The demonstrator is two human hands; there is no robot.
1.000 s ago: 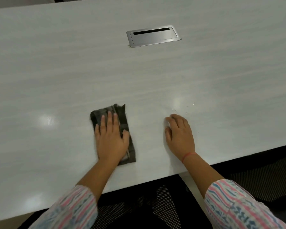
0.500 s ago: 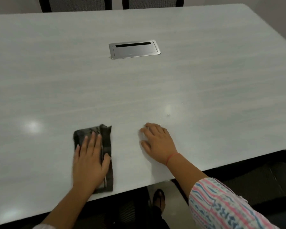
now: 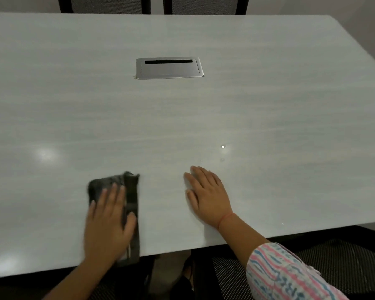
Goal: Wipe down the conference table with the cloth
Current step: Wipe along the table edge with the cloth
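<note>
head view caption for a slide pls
Left hand presses a dark cloth on the conference table; right hand rests flat nearby.

One table [image 3: 268, 105], one cloth [image 3: 131, 191], two hands [image 3: 108, 224] [image 3: 208, 195], one hatch [image 3: 169, 69], two far chairs [image 3: 104, 4] [image 3: 204, 5].

A rectangular brushed-metal cable hatch [image 3: 169, 68] lies closed, with a dark slot along its far edge. Beyond it two dark-framed chairs stand side by side, the left chair back [image 3: 104, 4] and the right chair back [image 3: 204, 5] both grey and cut off by the top of the view. A few bright droplets [image 3: 223, 146] glint nearer, to the hatch's right, and a black mesh seat [image 3: 344, 263] shows at lower right.
</note>
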